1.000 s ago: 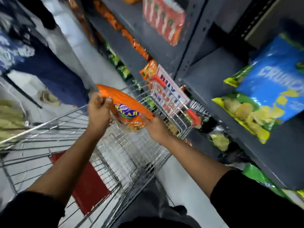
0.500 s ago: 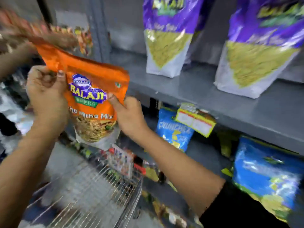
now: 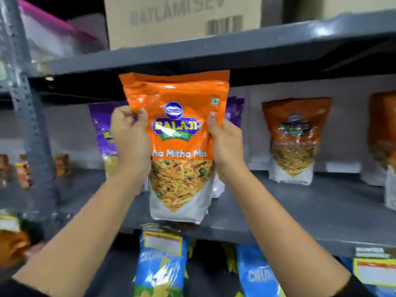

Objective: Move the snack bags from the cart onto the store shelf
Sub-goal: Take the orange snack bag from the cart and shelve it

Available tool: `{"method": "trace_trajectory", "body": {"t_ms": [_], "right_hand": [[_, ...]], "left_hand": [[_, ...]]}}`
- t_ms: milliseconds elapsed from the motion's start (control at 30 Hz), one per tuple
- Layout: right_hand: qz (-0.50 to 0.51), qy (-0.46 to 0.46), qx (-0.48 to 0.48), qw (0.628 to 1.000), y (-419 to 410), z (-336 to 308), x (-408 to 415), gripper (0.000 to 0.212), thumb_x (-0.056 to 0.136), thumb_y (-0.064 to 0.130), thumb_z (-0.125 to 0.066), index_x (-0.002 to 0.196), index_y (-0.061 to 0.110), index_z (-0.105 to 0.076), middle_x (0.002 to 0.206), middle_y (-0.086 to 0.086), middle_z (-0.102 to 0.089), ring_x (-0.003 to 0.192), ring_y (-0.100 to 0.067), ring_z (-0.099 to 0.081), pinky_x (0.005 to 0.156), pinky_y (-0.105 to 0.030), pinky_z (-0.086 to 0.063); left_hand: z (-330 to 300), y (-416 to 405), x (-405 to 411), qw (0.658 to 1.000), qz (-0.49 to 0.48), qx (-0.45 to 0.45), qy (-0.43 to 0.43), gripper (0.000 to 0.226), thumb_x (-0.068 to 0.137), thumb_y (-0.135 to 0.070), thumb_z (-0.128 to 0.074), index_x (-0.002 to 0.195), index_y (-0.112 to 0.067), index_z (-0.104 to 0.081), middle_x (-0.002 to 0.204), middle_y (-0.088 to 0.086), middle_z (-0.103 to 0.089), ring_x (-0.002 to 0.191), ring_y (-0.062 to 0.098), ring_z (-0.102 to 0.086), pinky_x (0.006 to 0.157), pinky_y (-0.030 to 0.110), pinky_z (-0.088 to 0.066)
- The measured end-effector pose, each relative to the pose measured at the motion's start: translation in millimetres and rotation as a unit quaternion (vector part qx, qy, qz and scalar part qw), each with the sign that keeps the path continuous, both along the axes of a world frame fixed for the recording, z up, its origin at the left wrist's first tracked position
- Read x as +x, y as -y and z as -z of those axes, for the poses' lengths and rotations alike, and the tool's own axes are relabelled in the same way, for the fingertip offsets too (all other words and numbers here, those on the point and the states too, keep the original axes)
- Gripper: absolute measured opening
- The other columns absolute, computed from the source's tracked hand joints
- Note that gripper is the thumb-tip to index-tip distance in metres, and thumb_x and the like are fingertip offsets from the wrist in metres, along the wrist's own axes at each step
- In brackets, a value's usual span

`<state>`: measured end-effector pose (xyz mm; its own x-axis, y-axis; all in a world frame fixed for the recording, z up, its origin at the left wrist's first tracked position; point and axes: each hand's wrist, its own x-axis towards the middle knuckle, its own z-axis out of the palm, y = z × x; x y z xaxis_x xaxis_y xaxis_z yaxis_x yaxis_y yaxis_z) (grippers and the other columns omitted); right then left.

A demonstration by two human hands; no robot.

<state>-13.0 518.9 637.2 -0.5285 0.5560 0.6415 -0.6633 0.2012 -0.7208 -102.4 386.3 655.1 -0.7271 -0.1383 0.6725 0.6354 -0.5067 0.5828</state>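
An orange Balaji Mitha Mix snack bag (image 3: 179,133) is held upright in front of the grey metal shelf (image 3: 278,211), its bottom at the shelf's front edge. My left hand (image 3: 130,136) grips the bag's left side and my right hand (image 3: 225,140) grips its right side. Purple bags (image 3: 102,129) stand behind it on the shelf, partly hidden. Another orange bag (image 3: 294,138) stands to the right. The cart is out of view.
A cardboard box (image 3: 182,18) sits on the upper shelf (image 3: 192,54). Blue chip bags (image 3: 160,264) hang below the shelf. A perforated grey upright post (image 3: 30,116) stands at the left. More orange bags (image 3: 383,133) fill the far right.
The bag has gone from over the cart up to the shelf, turned upright and facing me. My view has swung from the cart to the shelf; both hands still hold the bag.
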Motion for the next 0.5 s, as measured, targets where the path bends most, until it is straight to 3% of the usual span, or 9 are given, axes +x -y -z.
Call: {"method": "trace_trajectory", "body": {"t_ms": [100,267,400,500], "right_hand": [[0.039,0.002,-0.011,0.999,-49.5,-3.5,29.8,0.031,0.095,0.036,-0.051,0.083,0.012,-0.068,0.071,0.001,-0.075,0.067,-0.015,-0.072,0.063,-0.029,-0.060],[0.102,0.044,-0.017,0.994,-127.1,1.8,76.3,0.031,0.095,0.041,-0.050,0.086,0.017,-0.067,0.084,-0.009,-0.077,0.074,-0.024,-0.074,0.069,-0.037,-0.061],[0.155,0.075,-0.040,0.984,-179.0,9.7,102.7,0.035,0.094,0.043,-0.051,0.093,0.012,-0.066,0.086,-0.009,-0.077,0.070,-0.020,-0.074,0.063,-0.031,-0.060],[0.164,0.097,-0.058,0.980,-205.2,14.2,115.1,0.036,0.093,0.045,-0.051,0.097,0.013,-0.066,0.088,-0.007,-0.077,0.076,-0.021,-0.075,0.073,-0.039,-0.061]], "left_hand": [[0.8,-59.5,18.6,0.999,0.052,0.001,0.016,0.021,0.089,-0.008,-0.061,0.080,-0.024,-0.051,0.077,0.000,-0.064,0.080,0.020,-0.059,0.078,0.040,-0.050],[11.0,-146.6,47.7,0.990,0.128,-0.023,0.059,0.020,0.090,-0.009,-0.063,0.078,-0.021,-0.053,0.076,0.003,-0.064,0.070,0.016,-0.058,0.065,0.031,-0.050],[21.7,-201.7,65.1,0.981,0.157,-0.072,0.085,0.014,0.085,-0.016,-0.067,0.078,-0.021,-0.056,0.083,0.016,-0.064,0.074,0.024,-0.056,0.068,0.051,-0.053],[26.9,-233.1,77.6,0.980,0.150,-0.090,0.093,0.010,0.084,-0.020,-0.068,0.081,-0.021,-0.058,0.094,0.021,-0.070,0.082,0.031,-0.066,0.079,0.057,-0.056]]}}
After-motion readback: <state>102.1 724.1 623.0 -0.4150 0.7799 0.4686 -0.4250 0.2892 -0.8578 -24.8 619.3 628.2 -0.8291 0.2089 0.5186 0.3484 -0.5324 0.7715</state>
